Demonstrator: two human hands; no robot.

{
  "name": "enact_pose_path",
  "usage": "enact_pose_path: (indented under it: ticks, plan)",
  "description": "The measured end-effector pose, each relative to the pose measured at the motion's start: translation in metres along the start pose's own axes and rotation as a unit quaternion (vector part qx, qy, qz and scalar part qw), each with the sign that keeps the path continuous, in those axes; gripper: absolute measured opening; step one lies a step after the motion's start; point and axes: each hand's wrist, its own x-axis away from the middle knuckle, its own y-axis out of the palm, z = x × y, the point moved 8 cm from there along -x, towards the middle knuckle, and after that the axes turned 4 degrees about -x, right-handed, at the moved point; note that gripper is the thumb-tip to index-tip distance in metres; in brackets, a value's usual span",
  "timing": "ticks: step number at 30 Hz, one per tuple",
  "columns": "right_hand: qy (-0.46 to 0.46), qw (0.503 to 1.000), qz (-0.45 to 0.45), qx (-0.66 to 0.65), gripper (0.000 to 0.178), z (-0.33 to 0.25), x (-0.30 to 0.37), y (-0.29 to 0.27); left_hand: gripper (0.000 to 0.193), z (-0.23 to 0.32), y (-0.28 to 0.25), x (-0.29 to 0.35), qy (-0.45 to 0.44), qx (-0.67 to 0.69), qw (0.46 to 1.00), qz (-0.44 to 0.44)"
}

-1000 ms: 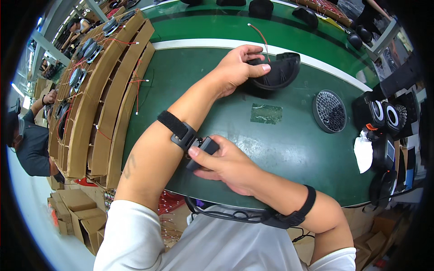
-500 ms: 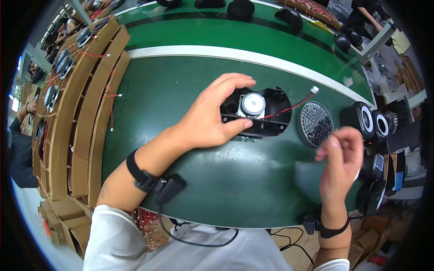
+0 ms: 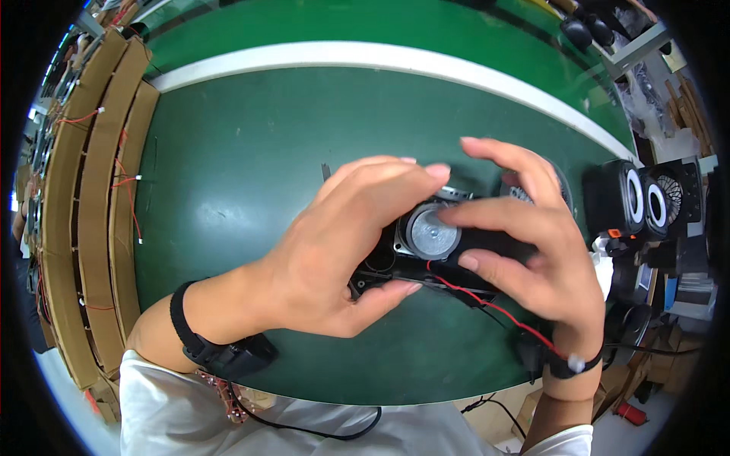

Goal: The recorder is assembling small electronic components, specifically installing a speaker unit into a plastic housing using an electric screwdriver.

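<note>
A black plastic housing [image 3: 487, 242] lies over the green table, partly covered by both hands. My left hand [image 3: 319, 251] is wrapped round its left side, fingers over the far edge and thumb along the near one. Seated in the housing is a small round speaker [image 3: 432, 237] with a silver back. From the right, my right hand [image 3: 551, 243] reaches over the housing with fingers spread, its index fingertip at the speaker's back. A red wire [image 3: 494, 306] runs from the speaker toward my right wrist, ending in a white connector [image 3: 576, 363].
Behind my right hand a grey dish [image 3: 521, 193] shows in part. Black speakers with white rings [image 3: 633, 196] stand at the right. Cardboard trays [image 3: 99, 205] with red wires are stacked at the left. A white rail [image 3: 342, 53] crosses the table's far side.
My right hand has left the dish of small black screws and moved left over the speaker. The housing sits nearer me in view, and the red wire's connector has swung toward my right wrist.
</note>
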Motion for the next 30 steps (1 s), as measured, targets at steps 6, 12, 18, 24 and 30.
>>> enact_pose_path:
  ticks: [6, 12, 18, 24, 30]
  plan:
    - [0.024, 0.983, -0.094, -0.155, 0.038, 0.022, -0.009, 0.02, 0.083, -0.003, 0.008, -0.01, 0.016, -0.003, 1.0, -0.026]
    - [0.022, 0.984, -0.081, -0.159, 0.036, 0.022, -0.01, 0.026, 0.075, -0.002, 0.007, -0.008, 0.027, -0.008, 0.999, -0.022]
    - [0.023, 0.989, -0.058, -0.133, 0.037, 0.02, -0.005, 0.024, 0.069, 0.002, 0.007, -0.01, 0.033, -0.009, 0.999, -0.024]
    - [0.02, 0.993, -0.054, -0.104, 0.038, 0.022, -0.005, 0.022, 0.067, 0.0, 0.008, -0.01, 0.039, -0.017, 0.999, -0.028]
    - [0.03, 0.99, -0.057, -0.128, 0.043, 0.019, -0.006, 0.023, 0.034, 0.01, 0.007, -0.004, 0.055, -0.091, 0.994, -0.004]
